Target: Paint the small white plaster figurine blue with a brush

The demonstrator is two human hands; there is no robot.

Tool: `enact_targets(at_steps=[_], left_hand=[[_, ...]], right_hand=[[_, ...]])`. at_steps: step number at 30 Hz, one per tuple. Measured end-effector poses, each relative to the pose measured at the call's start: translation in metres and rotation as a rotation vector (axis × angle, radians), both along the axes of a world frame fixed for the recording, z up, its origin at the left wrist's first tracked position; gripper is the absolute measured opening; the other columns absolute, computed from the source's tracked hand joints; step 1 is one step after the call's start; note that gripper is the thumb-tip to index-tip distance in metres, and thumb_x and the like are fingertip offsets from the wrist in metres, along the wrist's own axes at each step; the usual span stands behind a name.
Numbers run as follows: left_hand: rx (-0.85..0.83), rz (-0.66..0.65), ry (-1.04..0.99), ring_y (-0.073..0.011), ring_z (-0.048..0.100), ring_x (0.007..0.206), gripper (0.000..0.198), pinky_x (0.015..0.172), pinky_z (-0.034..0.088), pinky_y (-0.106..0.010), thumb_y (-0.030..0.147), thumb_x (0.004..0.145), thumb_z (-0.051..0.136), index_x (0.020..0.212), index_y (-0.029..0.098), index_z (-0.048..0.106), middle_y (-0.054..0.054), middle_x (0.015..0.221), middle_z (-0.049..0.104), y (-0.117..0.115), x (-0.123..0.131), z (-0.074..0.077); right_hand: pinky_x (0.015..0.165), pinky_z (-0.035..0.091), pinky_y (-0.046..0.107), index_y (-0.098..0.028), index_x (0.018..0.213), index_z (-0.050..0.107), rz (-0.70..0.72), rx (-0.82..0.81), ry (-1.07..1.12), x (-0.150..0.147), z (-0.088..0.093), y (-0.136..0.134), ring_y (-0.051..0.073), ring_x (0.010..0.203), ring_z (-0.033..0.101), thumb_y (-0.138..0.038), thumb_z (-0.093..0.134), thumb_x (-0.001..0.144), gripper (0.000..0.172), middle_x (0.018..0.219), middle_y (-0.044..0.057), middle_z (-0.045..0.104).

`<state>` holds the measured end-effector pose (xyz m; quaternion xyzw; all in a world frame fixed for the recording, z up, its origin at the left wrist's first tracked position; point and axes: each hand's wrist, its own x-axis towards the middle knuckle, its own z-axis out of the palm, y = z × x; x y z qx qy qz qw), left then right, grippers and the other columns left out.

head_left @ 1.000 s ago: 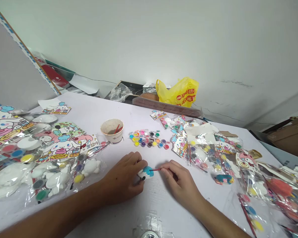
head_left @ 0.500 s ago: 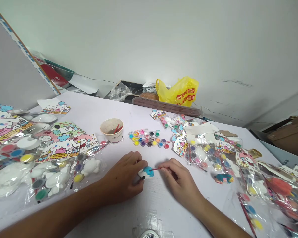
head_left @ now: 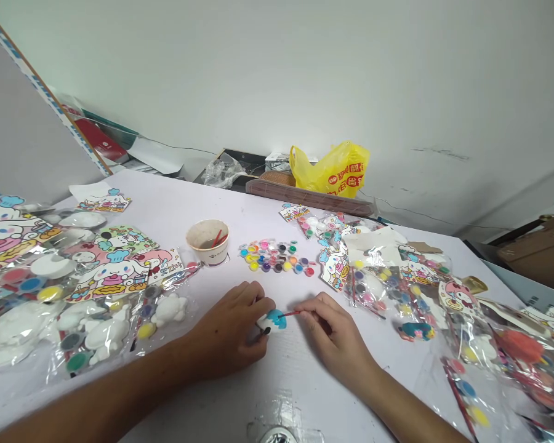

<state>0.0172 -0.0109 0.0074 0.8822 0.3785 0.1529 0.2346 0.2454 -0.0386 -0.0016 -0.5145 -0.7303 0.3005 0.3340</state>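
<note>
My left hand is closed around a small white figurine that has blue paint on its upper side and a black patch near my thumb; my fingers hide part of it. Pinched in my right hand is a thin red paintbrush, its tip at the blue area of the figurine. Just beyond the hands lies a cluster of small paint pots in many colours. To their left stands a paper cup with liquid and red brush handles inside.
Bagged figurine kits cover the left of the table, and more kits lie on the right. A painted blue figurine rests right of my right hand. A yellow plastic bag stands at the back by the wall.
</note>
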Motion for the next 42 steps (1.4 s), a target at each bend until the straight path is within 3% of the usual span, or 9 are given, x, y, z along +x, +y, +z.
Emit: enact_targets(at_steps=[42], left_hand=[[0.003, -0.017, -0.015, -0.0225, 0.045, 0.090, 0.028, 0.079, 0.039, -0.035, 0.011, 0.073, 0.056, 0.098, 0.022, 0.054, -0.004, 0.099, 0.049, 0.0001, 0.0004, -0.0017]], right_hand=[[0.067, 0.045, 0.028, -0.024, 0.102, 0.070, 0.008, 0.015, 0.008, -0.0006, 0.0018, 0.0002, 0.018, 0.074, 0.053, -0.023, 0.047, 0.099, 0.024, 0.083, 0.004, 0.053]])
